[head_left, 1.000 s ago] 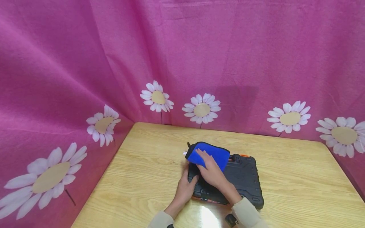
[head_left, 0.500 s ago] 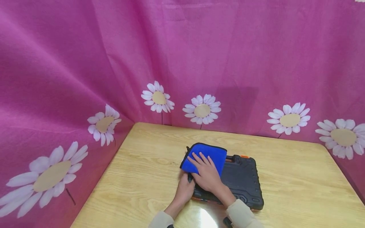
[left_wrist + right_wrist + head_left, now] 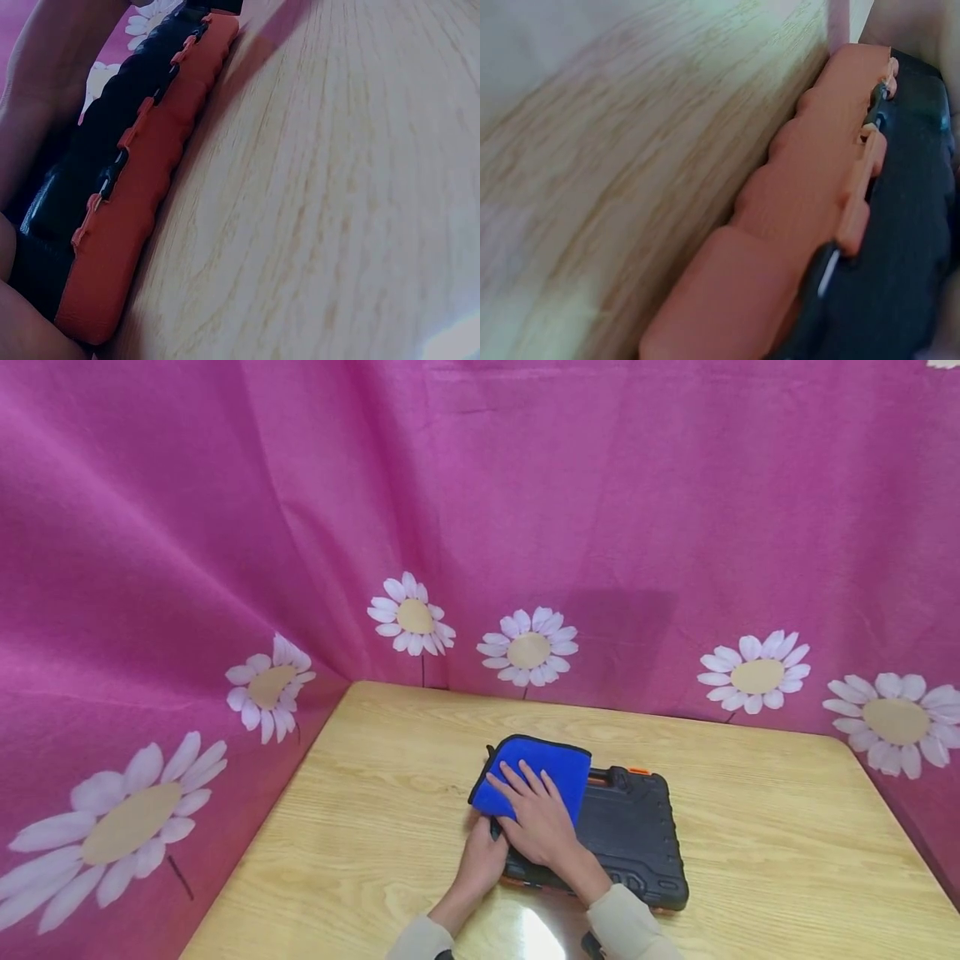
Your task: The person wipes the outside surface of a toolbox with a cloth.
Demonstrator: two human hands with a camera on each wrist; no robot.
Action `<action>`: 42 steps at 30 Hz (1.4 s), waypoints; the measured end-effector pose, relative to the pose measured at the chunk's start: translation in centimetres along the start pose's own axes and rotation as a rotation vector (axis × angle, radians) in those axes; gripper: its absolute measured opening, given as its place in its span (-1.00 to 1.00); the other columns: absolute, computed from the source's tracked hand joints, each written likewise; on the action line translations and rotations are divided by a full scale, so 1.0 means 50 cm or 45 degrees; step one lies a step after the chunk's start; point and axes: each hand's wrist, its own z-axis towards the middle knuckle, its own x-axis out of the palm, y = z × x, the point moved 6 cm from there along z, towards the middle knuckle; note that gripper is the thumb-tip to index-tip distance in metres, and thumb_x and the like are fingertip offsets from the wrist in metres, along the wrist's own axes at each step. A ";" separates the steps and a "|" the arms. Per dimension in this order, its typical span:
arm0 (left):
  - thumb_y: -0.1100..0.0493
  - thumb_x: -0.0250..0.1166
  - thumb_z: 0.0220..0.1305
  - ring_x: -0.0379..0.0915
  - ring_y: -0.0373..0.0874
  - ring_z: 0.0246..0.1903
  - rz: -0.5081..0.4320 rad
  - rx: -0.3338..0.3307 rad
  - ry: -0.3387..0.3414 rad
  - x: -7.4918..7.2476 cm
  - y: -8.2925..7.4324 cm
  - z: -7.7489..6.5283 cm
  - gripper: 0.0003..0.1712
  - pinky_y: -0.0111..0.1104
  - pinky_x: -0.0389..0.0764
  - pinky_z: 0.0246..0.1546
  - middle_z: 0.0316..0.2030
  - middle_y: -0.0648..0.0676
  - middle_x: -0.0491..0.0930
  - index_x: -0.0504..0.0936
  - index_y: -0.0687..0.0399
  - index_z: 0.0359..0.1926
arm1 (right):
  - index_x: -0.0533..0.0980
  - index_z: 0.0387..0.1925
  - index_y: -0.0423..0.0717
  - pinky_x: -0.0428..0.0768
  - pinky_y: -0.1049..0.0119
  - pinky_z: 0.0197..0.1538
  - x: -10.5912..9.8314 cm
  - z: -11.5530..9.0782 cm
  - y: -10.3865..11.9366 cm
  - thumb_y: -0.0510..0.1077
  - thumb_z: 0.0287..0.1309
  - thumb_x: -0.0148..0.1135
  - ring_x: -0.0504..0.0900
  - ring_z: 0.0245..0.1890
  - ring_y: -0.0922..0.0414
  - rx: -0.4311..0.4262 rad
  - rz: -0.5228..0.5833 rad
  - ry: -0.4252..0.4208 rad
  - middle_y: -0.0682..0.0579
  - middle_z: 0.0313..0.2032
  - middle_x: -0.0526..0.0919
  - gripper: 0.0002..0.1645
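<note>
A black tool case with an orange lower half lies flat on the wooden table. My left hand grips its near left corner, thumb on top. Over the case's left part lies a folded blue cloth edged in black, overhanging the left edge. My right hand rests flat on this cloth with fingers straight and spread. Both wrist views look along the hinged side of the case: its orange lower half touches the wood in the left one, and the black upper half shows in the right one.
Pale wooden table runs out on all sides of the case. Behind and to the left hangs a pink curtain printed with white daisies. A small black object shows by the right sleeve.
My right hand has slid the blue cloth left and slightly towards me across the case, its fingers spreading wider. The left hand stays at the corner, and the case stays about where it was.
</note>
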 end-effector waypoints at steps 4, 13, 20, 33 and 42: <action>0.23 0.11 0.45 0.22 0.24 0.35 -0.013 -0.021 0.002 -0.003 0.004 0.001 -0.38 0.06 0.24 0.34 0.32 0.41 0.34 0.22 0.47 0.41 | 0.33 0.46 0.11 -0.06 -0.14 0.48 0.000 0.004 0.003 -0.03 0.32 0.15 0.02 0.51 -0.08 -0.009 -0.006 0.014 -0.03 0.48 0.21 -0.32; 0.22 0.09 0.46 0.26 0.27 0.31 0.002 0.013 -0.023 -0.005 0.009 -0.003 -0.43 0.08 0.28 0.31 0.28 0.42 0.38 0.29 0.52 0.35 | 0.32 0.47 0.13 -0.03 -0.14 0.47 0.003 0.001 0.004 0.00 0.35 0.14 0.02 0.51 -0.09 0.007 -0.051 0.046 -0.03 0.49 0.20 -0.33; 0.20 0.11 0.44 0.25 0.30 0.31 0.035 0.038 -0.025 -0.007 0.008 -0.004 -0.41 0.11 0.25 0.31 0.30 0.45 0.35 0.31 0.54 0.33 | 0.30 0.48 0.13 0.00 -0.15 0.46 0.001 -0.004 -0.007 0.01 0.37 0.12 0.05 0.50 -0.10 -0.019 -0.064 0.048 -0.03 0.49 0.19 -0.33; 0.08 0.07 0.49 0.13 0.25 0.39 0.015 -0.017 0.034 -0.003 0.002 -0.001 -0.30 0.10 0.16 0.36 0.40 0.39 0.23 0.16 0.43 0.46 | 0.25 0.51 0.14 -0.01 -0.18 0.46 -0.013 -0.014 -0.029 0.03 0.38 0.14 0.05 0.50 -0.11 -0.027 -0.074 0.066 -0.04 0.50 0.17 -0.29; 0.09 0.04 0.53 0.01 0.27 0.44 -0.029 0.016 0.058 0.000 0.003 0.000 -0.27 0.16 0.05 0.38 0.48 0.30 0.11 0.01 0.18 0.57 | 0.24 0.51 0.16 -0.03 -0.19 0.46 -0.029 -0.034 -0.066 0.02 0.33 0.22 0.04 0.50 -0.12 0.035 -0.101 0.063 -0.04 0.51 0.15 -0.24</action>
